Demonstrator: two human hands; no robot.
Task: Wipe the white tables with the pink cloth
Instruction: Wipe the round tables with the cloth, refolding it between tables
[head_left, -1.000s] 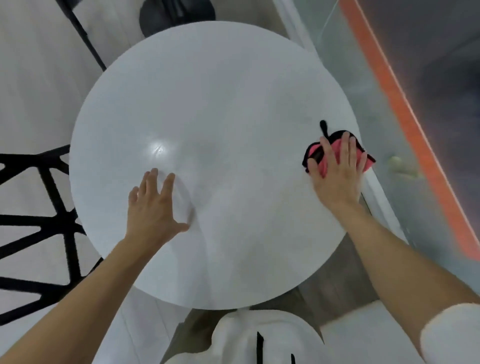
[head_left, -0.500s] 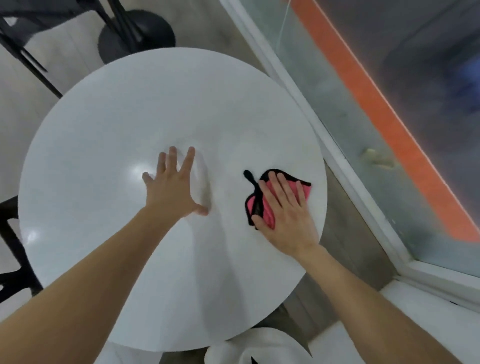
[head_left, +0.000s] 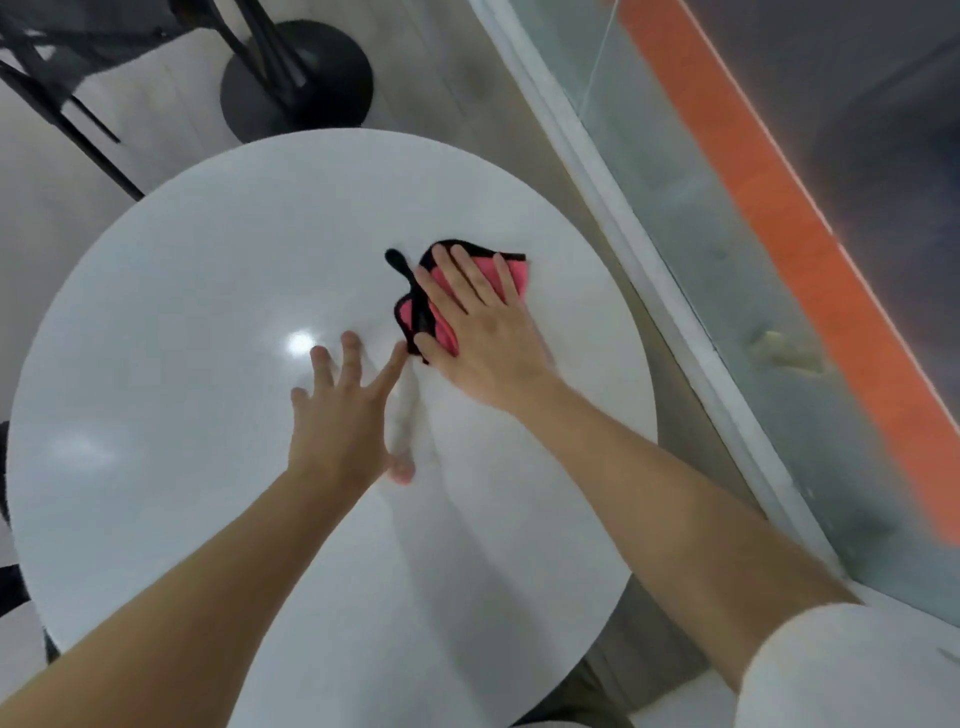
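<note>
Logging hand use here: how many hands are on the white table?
2. The left hand lies spread on the white table near its middle; the right hand presses flat on the pink cloth beyond it.

The scene is lit softly and fairly brightly from above. A small hard glare spot (head_left: 300, 343) is reflected on the white table (head_left: 182, 312), with a fainter sheen near its left edge. Pale, soft shadows are cast under both forearms. The right hand (head_left: 483, 332) and the orange stripe (head_left: 831, 312) at right are smeared by motion blur. Straight lines are bowed toward the edges of the view.
</note>
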